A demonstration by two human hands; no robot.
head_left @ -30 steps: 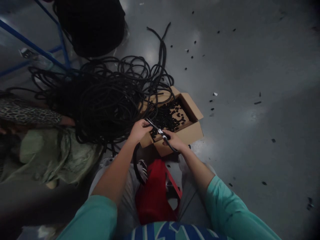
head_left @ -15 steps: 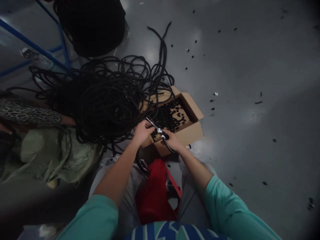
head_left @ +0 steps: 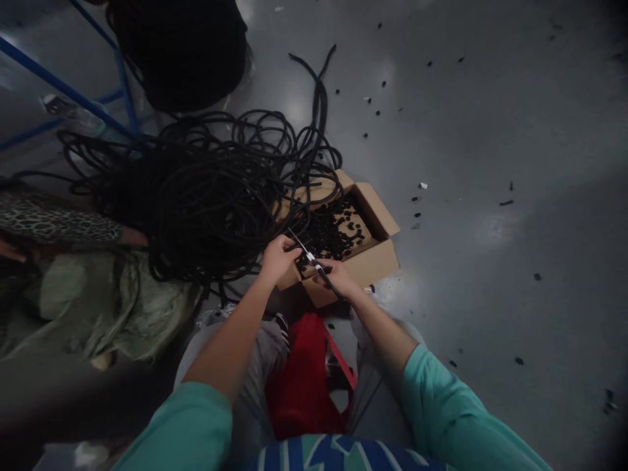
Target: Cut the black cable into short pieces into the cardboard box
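My right hand [head_left: 336,277] is wrapped round the handles of a pair of scissors [head_left: 318,265], whose blades point up and left past the fingertips of my left hand [head_left: 279,257]. The fingers of my left hand are pinched together beside the blades, at the edge of a tangled pile of black cord [head_left: 210,190]. What they grip looks like a piece of that black cord, mostly hidden by the fingers. Under both hands stands an open cardboard box [head_left: 377,261] holding many short cut black pieces [head_left: 333,232].
A large black coil [head_left: 181,52] stands behind the pile, beside a blue metal frame [head_left: 63,78]. Another person's patterned sleeve [head_left: 59,219] and green cloth [head_left: 103,301] are at the left. Red fabric [head_left: 304,379] lies between my legs. Black scraps dot the grey floor [head_left: 490,131].
The scissors have turned slightly in my right hand, and their handles now look closer together. My left hand has stayed in almost the same place.
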